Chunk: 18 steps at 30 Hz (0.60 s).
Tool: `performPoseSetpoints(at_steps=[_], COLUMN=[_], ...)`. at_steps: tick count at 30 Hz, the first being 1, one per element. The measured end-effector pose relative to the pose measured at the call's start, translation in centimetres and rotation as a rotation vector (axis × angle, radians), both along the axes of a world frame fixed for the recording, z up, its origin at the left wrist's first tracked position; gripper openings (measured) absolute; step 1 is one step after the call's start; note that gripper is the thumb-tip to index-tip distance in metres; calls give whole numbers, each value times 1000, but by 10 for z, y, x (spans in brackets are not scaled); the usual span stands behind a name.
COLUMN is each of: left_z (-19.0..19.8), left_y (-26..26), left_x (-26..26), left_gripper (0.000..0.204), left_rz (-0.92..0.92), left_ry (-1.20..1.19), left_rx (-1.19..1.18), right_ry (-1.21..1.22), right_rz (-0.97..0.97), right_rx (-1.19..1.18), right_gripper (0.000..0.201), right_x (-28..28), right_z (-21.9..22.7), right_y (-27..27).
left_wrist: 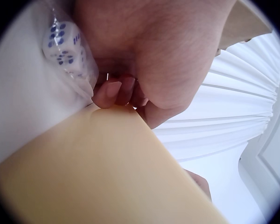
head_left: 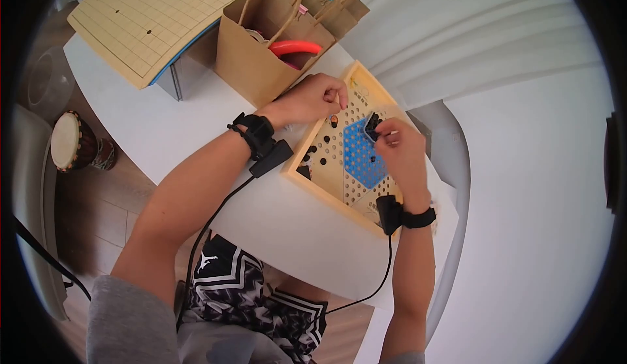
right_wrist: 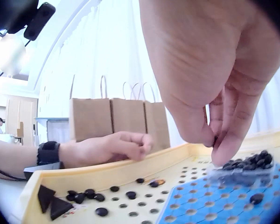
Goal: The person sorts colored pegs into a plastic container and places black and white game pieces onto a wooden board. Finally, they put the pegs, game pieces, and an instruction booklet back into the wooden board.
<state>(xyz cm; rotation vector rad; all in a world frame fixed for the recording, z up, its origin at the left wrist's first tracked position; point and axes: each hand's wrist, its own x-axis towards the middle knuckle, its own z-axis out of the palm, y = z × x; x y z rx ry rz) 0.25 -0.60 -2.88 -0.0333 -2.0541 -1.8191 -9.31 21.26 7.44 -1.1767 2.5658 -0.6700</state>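
My right hand (head_left: 401,151) pinches a small black playing piece (right_wrist: 214,141) between thumb and fingertips, just above a clear plastic box (right_wrist: 242,177). Many black pieces (right_wrist: 252,162) fill that box, which stands on the blue hexagon (head_left: 356,158) of a wooden-framed game board (head_left: 330,197) with rows of holes. My left hand (head_left: 313,97) rests by the board's far-left rim, its fingers loosely curled with nothing visible in them. Loose round black pieces (right_wrist: 101,212) and two black triangular pieces (right_wrist: 60,208) lie in the board's near-left corner.
Brown paper bags (head_left: 251,57) stand behind the left hand, one with a red ring-shaped item (head_left: 297,48) inside. A gridded board (head_left: 157,21) lies at the back left. White dice (left_wrist: 63,39) in a clear bag sit beside the rim. A small drum (head_left: 68,142) stands off the table.
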Motion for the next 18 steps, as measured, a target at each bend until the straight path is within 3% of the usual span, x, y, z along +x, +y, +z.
performPoseSetpoints(at_steps=[2,4,7,10,14,16,18], left_z=[0,1,0,2,4,0,-1], left_y=[2,2,1,2,2,1,-1], left_x=[-2,-1,0,1,2,0,-1], left_gripper=[3,6,5,5,5,6,5], left_rz=[4,-7,-26,2,-19,-18,-35], left_ry=[-7,1,1,-4,-56,-46,-40], left_rx=[-16,9,38,-9,-13,-1,-17], right_ry=[95,44,-57,-149,-259,-511,-532], right_rz=[-11,-11,-58,-102,-314,-373,-391], right_rx=[-200,-172,-221,-412,-644,-820,-898], right_gripper=[20,22,18,14,12,10,10], right_x=[-15,-22,-30,-25,-5,-5,-2], right_z=[3,10,7,7,-5,-18,-29], right_y=[7,20,46,80,124,145,153])
